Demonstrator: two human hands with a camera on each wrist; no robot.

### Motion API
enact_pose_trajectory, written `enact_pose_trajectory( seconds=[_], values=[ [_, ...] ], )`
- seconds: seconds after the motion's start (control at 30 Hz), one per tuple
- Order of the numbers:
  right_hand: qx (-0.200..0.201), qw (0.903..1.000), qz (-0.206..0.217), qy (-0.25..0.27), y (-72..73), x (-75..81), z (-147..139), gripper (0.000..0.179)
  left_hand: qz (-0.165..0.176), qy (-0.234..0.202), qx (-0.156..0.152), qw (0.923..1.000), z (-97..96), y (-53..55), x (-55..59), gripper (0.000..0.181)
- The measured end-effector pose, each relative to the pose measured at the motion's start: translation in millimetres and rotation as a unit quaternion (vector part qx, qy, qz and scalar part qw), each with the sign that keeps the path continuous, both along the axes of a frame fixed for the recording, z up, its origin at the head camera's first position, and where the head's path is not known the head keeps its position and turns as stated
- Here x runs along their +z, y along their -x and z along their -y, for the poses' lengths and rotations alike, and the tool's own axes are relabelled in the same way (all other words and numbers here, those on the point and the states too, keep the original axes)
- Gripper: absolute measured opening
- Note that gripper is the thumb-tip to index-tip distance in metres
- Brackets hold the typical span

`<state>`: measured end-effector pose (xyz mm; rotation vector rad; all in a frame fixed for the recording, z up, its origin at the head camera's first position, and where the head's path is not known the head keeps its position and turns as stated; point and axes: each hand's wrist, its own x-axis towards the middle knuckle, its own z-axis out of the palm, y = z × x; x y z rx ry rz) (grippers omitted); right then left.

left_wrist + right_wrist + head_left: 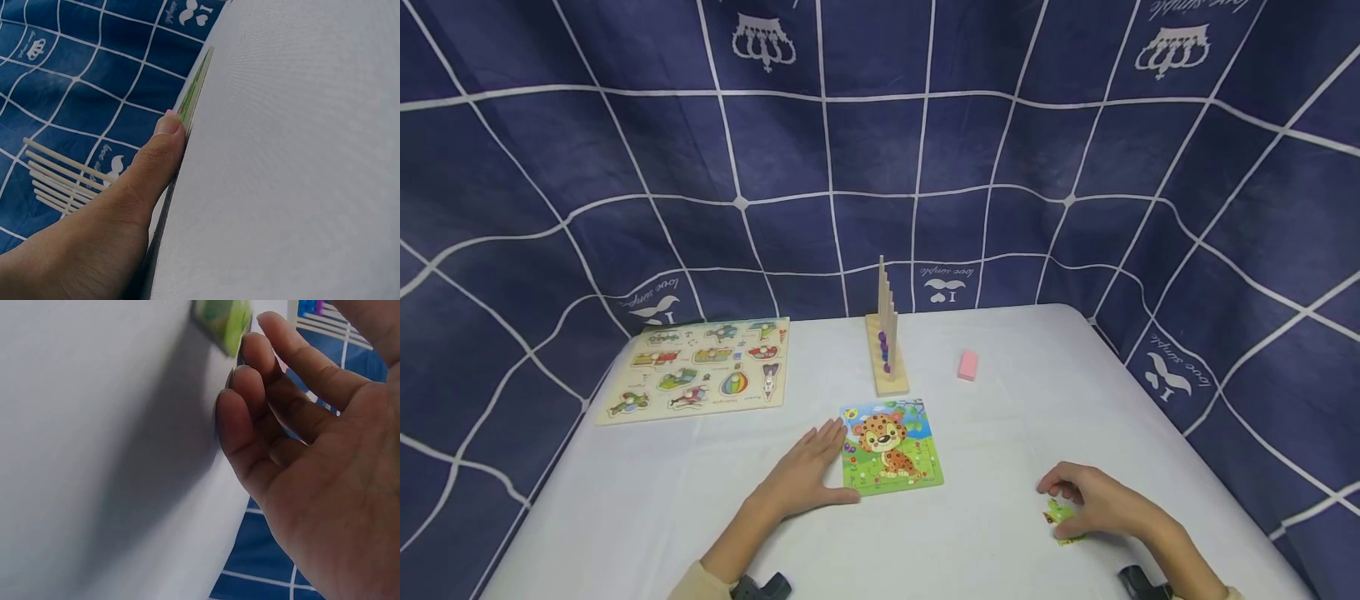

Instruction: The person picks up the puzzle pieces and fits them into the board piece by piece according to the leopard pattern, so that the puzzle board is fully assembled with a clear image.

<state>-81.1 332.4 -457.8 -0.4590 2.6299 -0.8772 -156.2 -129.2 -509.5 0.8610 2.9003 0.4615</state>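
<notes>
A square puzzle board (891, 446) with a spotted leopard cub lies in the middle of the white table. My left hand (808, 475) rests at its left side, fingers extended, and the fingertips and thumb touch its edge. In the left wrist view the thumb (165, 140) lies along the board's thin green edge (199, 81). To the right, my right hand (1097, 502) hovers with loosely bent fingers over a small green puzzle piece (1057, 511), partly covered by the thumb. In the right wrist view the green piece (222, 322) looks blurred beyond the fingertips (234, 415), which show no grip on it.
A wooden peg board (700, 367) with vehicle pictures lies at the back left. A wooden stand (891, 383) with upright rods and a few purple and blue beads stands behind the leopard puzzle. A pink block (967, 365) lies right of it. Navy checked cloth (880, 150) surrounds the table.
</notes>
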Motion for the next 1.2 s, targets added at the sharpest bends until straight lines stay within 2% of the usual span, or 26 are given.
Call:
enact_pose_trajectory(
  seconds=[0.3, 0.53, 0.93, 1.2],
  values=[
    [0.017, 0.9991, -0.022, 0.032, -13.1, -4.1, -5.8, 0.056, -0.002, -0.003, 0.002, 1.0, 2.2, 0.4, 2.0, 0.114],
    [-0.023, 0.9995, -0.018, -0.008, -20.2, -5.3, -6.6, 0.059, 0.01, -0.011, 0.001, 0.9999, 1.1, -0.9, 2.3, 0.113],
    [-0.035, 0.9994, -0.006, -0.002, -17.8, -5.7, -11.7, 0.053, 0.007, -0.007, 0.002, 0.9999, -0.7, 0.0, 0.3, 0.113],
    [-0.055, 0.9981, -0.025, -0.01, -13.7, -2.5, -9.8, 0.053, 0.008, -0.005, 0.003, 0.9999, -1.3, -0.1, 0.0, 0.115]
  ],
)
